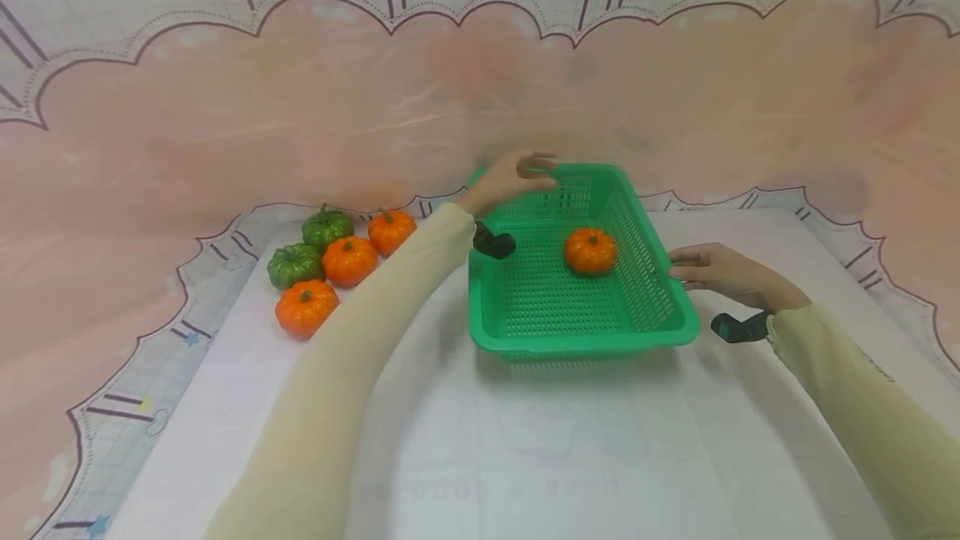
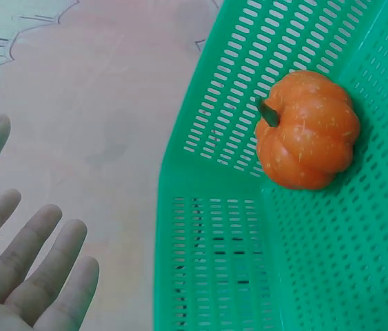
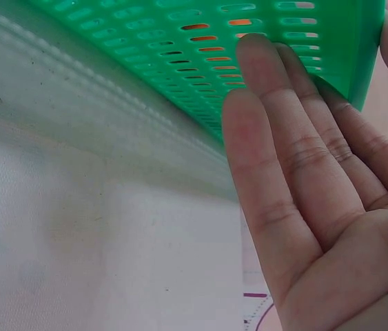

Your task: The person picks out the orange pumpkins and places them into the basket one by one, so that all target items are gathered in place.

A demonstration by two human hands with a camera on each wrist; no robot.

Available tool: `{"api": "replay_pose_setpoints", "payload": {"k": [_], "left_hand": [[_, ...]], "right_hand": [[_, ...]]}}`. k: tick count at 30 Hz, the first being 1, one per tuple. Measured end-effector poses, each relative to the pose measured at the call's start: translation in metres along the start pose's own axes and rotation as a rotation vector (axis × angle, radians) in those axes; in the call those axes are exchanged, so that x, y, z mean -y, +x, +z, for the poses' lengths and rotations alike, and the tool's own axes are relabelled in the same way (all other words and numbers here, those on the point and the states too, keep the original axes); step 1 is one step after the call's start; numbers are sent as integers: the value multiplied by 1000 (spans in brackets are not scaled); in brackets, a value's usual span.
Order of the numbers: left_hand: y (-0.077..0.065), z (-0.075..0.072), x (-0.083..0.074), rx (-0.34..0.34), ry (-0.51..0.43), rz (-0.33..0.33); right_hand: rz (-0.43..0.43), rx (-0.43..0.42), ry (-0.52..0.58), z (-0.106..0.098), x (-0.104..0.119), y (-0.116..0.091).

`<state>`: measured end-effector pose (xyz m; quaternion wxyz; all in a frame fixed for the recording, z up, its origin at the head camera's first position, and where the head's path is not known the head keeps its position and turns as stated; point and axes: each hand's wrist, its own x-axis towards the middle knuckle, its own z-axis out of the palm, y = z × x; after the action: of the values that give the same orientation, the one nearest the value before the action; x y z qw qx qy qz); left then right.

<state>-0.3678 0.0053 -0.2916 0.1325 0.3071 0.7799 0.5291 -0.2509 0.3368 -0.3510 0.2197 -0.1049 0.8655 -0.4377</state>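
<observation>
A green plastic basket (image 1: 562,345) with slotted walls stands mid-table, and one small orange pumpkin (image 1: 590,252) lies in it. My left hand (image 1: 513,180) hovers over the basket's far left corner, its fingers spread and holding nothing. In the left wrist view, that hand (image 2: 35,269) appears beyond the basket wall, apart from the pumpkin (image 2: 311,131). My right hand (image 1: 723,275) is at the basket's right side. Its fairly straight fingers (image 3: 304,145) lie along the outer slotted wall below the rim, with the thumb close to the rim.
At the table's left lie two green pumpkins (image 1: 295,266) and three orange ones (image 1: 307,308), grouped close together. The white tabletop (image 1: 525,457) extends in front of the basket. A patterned pink cloth (image 1: 360,107) hangs behind the table.
</observation>
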Motion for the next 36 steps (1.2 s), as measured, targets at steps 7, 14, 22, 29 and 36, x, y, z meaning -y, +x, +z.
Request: {"api": "replay_pose_setpoints", "payload": {"k": [7,14,22,29,36], "left_hand": [[-21,-14,-3,5,18,28],[-46,-26,-3,-9,60,0],[-72,-44,2,-27,61,12],[-99,-59,9,-46,-3,-19],[-123,-74,16,-83,24,-50]], "right_hand": [[-15,8,8,0,1,-2],[-7,5,-3,-1,-1,-2],[9,2,5,1,1,-3],[-1,3,2,1,0,-1],[-11,4,-3,0,-1,-1]]}}
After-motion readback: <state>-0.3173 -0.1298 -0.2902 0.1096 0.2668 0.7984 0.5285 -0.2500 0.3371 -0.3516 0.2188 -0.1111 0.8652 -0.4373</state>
